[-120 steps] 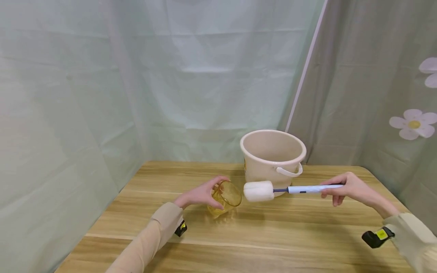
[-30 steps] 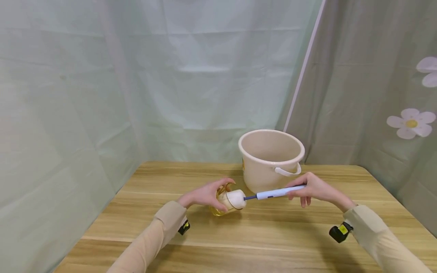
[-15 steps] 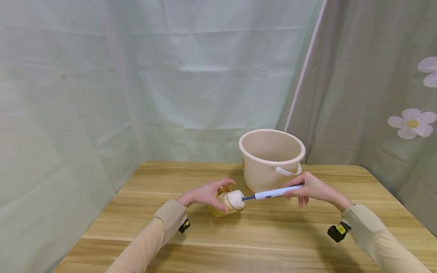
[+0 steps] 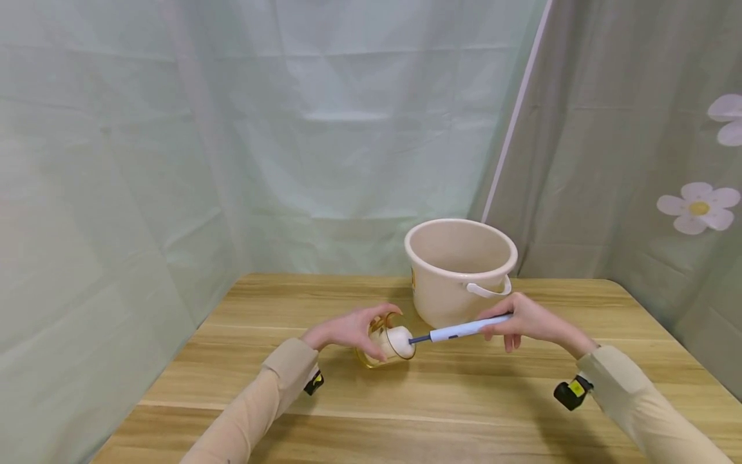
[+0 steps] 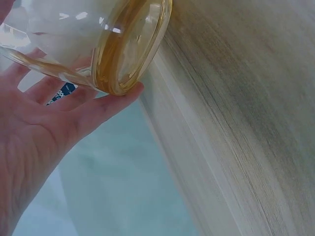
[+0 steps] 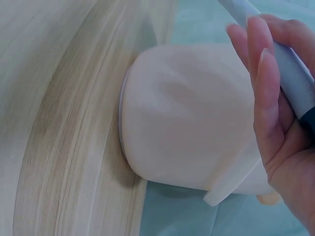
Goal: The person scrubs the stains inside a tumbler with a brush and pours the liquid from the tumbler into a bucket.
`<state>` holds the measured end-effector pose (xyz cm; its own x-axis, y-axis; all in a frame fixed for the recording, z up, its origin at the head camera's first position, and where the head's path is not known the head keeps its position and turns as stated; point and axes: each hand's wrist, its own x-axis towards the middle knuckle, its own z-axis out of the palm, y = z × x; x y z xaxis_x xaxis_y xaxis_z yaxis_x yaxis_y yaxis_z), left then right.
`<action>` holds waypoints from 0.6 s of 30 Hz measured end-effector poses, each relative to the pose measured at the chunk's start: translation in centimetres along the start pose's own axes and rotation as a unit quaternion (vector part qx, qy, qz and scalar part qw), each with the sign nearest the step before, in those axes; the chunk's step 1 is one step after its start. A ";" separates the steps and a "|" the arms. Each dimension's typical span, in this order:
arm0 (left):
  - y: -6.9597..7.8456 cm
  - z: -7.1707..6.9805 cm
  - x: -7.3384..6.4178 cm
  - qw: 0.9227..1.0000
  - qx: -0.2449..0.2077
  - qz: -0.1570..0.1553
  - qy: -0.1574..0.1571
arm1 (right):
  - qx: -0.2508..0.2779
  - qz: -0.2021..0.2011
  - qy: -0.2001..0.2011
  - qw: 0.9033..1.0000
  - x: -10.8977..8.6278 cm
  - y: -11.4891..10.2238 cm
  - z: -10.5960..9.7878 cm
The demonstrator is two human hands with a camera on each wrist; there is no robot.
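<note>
The step in hand is judged to be the scrubbing of the cup's inside: in the lower centre of the head view, the sponge [image 4: 399, 341] is lodged within the cup [image 4: 375, 361], with its near end about level with the rim. By the same judgement, the next move calls for the sponge to be turned and worked against the inner wall while the cup is kept steady and its tilt is preserved; if it is pushed too hard, the glass could be slipped out of the fingers.

The cup is gripped by the left hand [image 4: 350, 330], thumb and fingers curled about its side, and is tipped with its mouth towards the right of the frame. Whether its base is rested on the surface [image 4: 371, 412] cannot be told. The brush [image 4: 460, 330] is pinched at its handle by the right hand [image 4: 522, 319], right of centre; its dark stem is slanted down and left into the cup's mouth. The cup is thus placed to the left of the right hand and well apart from it, the gap being spanned by the brush. The bucket [image 4: 436, 299] is stood behind, right of centre.
</note>
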<state>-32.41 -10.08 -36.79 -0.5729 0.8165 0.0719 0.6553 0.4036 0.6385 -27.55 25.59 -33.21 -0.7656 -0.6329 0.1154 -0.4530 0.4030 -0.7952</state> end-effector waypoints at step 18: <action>0.2 0.0 0.1 1.000 0.013 -0.005 -0.003 | -0.020 0.010 0.029 0.999 0.2 -1.0 0.4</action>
<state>-32.36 -9.97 -36.66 -0.5775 0.8141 0.0610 0.6615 0.4228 0.6194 -27.08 24.75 -32.64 -0.7989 -0.5862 0.1344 -0.4546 0.4423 -0.7731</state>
